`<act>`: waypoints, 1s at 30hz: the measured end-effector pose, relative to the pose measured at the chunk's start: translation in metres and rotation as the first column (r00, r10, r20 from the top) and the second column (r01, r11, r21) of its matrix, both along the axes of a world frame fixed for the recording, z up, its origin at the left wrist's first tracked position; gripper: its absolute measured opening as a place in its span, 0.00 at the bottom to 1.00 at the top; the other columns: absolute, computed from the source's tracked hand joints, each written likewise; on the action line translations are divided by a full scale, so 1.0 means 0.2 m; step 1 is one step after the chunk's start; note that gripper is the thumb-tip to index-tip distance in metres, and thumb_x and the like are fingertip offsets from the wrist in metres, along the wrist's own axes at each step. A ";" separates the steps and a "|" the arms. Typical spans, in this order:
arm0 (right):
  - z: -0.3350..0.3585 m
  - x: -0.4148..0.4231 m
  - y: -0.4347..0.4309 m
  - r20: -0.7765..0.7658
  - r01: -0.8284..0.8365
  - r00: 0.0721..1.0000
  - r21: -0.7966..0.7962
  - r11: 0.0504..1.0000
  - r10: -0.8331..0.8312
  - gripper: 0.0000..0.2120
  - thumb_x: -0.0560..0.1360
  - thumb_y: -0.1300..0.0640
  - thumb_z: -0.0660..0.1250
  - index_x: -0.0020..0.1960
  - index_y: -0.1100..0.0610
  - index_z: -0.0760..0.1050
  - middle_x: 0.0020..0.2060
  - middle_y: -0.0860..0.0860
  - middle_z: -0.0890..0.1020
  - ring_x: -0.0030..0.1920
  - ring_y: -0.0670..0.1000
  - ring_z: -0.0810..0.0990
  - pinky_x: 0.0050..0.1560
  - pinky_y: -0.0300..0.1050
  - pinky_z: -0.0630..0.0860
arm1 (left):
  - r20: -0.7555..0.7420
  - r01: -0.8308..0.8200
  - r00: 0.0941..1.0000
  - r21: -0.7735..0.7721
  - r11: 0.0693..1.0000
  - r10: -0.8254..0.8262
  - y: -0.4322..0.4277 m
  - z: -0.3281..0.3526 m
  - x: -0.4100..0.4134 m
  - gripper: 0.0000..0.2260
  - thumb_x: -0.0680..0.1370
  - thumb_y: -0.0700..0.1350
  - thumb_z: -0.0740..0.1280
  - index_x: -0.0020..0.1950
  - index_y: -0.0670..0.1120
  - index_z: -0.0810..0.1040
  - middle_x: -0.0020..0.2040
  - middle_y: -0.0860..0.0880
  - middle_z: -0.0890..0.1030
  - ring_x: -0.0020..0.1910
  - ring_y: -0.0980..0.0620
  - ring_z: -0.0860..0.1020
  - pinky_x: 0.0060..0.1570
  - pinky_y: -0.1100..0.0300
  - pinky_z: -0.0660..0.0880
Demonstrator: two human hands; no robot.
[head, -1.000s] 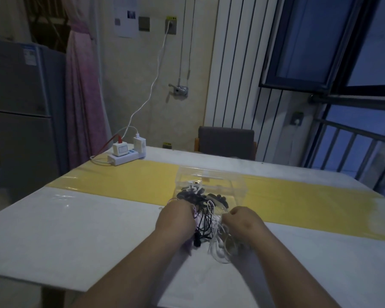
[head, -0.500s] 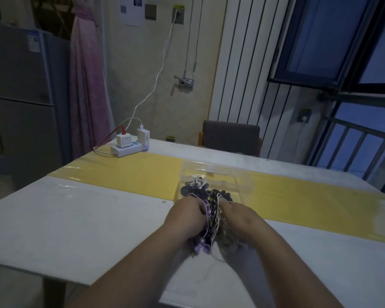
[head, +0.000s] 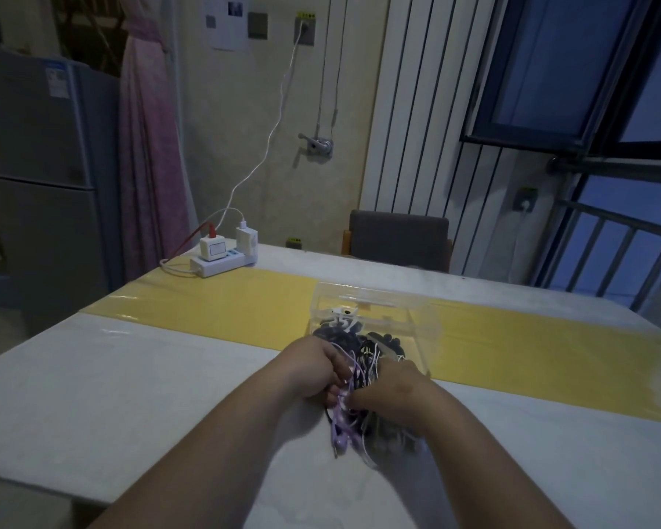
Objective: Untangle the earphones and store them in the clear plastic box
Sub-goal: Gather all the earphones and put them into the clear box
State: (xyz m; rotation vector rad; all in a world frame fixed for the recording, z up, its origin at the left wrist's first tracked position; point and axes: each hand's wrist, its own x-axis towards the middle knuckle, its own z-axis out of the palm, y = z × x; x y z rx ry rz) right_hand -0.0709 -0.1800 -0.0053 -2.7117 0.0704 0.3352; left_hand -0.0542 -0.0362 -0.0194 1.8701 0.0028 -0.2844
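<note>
The earphones (head: 360, 370) form one tangled bundle just in front of the clear plastic box (head: 416, 318). My left grip (head: 313, 370) and right grip (head: 394, 387) both clasp it. I would slacken both, isolate the purple lead (head: 340, 433), and feed loops out without tugging.

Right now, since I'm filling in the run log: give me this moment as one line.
stage: untangling | left hand: grips tangled earphones | right hand: grips them too | clear plastic box: behind hands, more earphones inside

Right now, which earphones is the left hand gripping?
The purple earphones: the only coloured pair, gripped by the left hand, buds dangling beneath it; the other cords are black or white.
</note>
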 end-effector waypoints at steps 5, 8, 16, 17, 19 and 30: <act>-0.05 0.04 0.10 0.023 -0.055 0.998 -0.112 0.992 0.058 0.28 0.59 0.41 0.73 0.55 0.52 0.77 0.55 0.56 0.79 0.54 0.54 0.78 0.52 0.46 0.78 | 0.128 -0.029 0.992 0.184 0.983 0.006 -0.01 -0.03 0.06 0.12 0.69 0.31 0.59 0.33 0.39 0.80 0.33 0.40 0.80 0.33 0.41 0.79 0.35 0.52 0.76; -0.02 0.05 0.09 0.041 -0.069 0.996 -0.082 0.994 0.073 0.16 0.65 0.53 0.73 0.51 0.56 0.78 0.48 0.55 0.82 0.47 0.54 0.81 0.45 0.44 0.79 | 0.291 -0.142 0.956 0.347 0.927 0.037 -0.01 -0.01 0.05 0.09 0.69 0.35 0.62 0.31 0.44 0.77 0.38 0.44 0.81 0.41 0.43 0.79 0.37 0.54 0.73; -0.03 0.02 -0.01 0.265 -0.134 0.955 -0.010 0.991 0.132 0.13 0.68 0.54 0.72 0.52 0.51 0.77 0.51 0.48 0.80 0.44 0.51 0.74 0.33 0.37 0.68 | 0.516 0.058 0.767 0.535 0.843 -0.380 0.09 0.08 0.01 0.18 0.69 0.37 0.69 0.55 0.54 0.77 0.54 0.54 0.74 0.53 0.53 0.73 0.50 0.62 0.71; -0.02 0.02 -0.01 0.271 -0.158 0.950 -0.010 0.987 0.154 0.15 0.68 0.53 0.72 0.53 0.51 0.78 0.51 0.48 0.79 0.44 0.50 0.73 0.31 0.36 0.66 | 0.459 0.101 0.757 0.621 0.777 -0.465 0.09 0.07 0.02 0.22 0.70 0.42 0.71 0.62 0.55 0.76 0.58 0.54 0.75 0.58 0.54 0.72 0.56 0.60 0.72; -0.01 0.00 -0.03 0.289 -0.193 0.941 0.028 0.981 0.177 0.18 0.66 0.50 0.74 0.56 0.50 0.79 0.54 0.48 0.80 0.45 0.47 0.72 0.35 0.38 0.66 | 0.402 0.124 0.723 0.724 0.678 -0.561 0.08 0.04 0.05 0.26 0.70 0.52 0.73 0.66 0.58 0.72 0.63 0.55 0.76 0.62 0.54 0.72 0.60 0.56 0.72; 0.14 -0.05 -0.13 0.401 -0.253 0.899 0.142 0.957 0.178 0.07 0.65 0.59 0.70 0.38 0.47 0.78 0.33 0.45 0.78 0.35 0.47 0.76 0.30 0.36 0.67 | 0.425 0.131 0.781 0.605 0.785 -0.457 -0.02 0.12 0.05 0.08 0.70 0.42 0.68 0.36 0.54 0.74 0.36 0.53 0.77 0.38 0.49 0.77 0.32 0.60 0.70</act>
